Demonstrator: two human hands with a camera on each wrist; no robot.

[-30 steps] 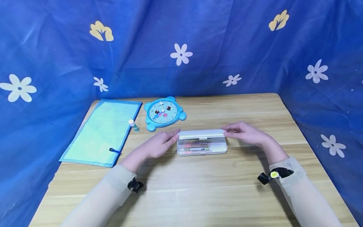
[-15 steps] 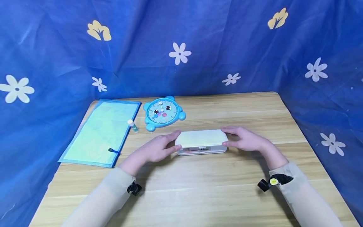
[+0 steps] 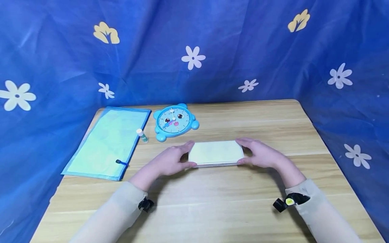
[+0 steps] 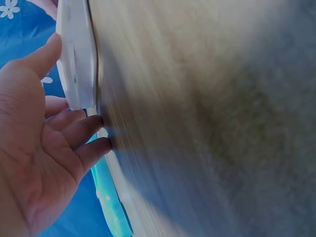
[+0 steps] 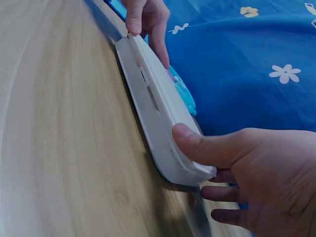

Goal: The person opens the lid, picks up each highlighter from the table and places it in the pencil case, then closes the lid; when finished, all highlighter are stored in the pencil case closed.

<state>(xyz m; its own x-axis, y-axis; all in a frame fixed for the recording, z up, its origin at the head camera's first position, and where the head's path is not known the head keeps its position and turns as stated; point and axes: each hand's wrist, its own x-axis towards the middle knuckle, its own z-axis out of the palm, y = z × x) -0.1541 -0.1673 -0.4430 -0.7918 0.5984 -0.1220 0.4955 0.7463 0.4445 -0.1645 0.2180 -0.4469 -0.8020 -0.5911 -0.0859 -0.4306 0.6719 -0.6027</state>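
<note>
A pencil case (image 3: 216, 153) with a white lid and a clear base lies on the table, its lid down over the base. At its left end my left hand (image 3: 172, 160) holds it, thumb at the front edge and index finger at the back corner. My right hand (image 3: 258, 153) grips the opposite end the same way. From the right wrist view, the right thumb presses the lid's front edge, and the case (image 5: 160, 106) shows a thin seam below the lid. In the left wrist view, several left fingers (image 4: 81, 131) curve beyond the case's end. The lid hides the contents.
Behind the case sits a blue toy clock (image 3: 174, 120) with a cartoon face. A glue stick (image 3: 142, 135) stands left of it, beside a light-blue zip folder (image 3: 104, 143). Blue flowered cloth (image 3: 194, 77) hangs around the wooden table (image 3: 225, 202).
The white lid has swung forward and down from upright onto the base, covering the pens inside. Both hands have followed it, thumbs moving toward the front edge.
</note>
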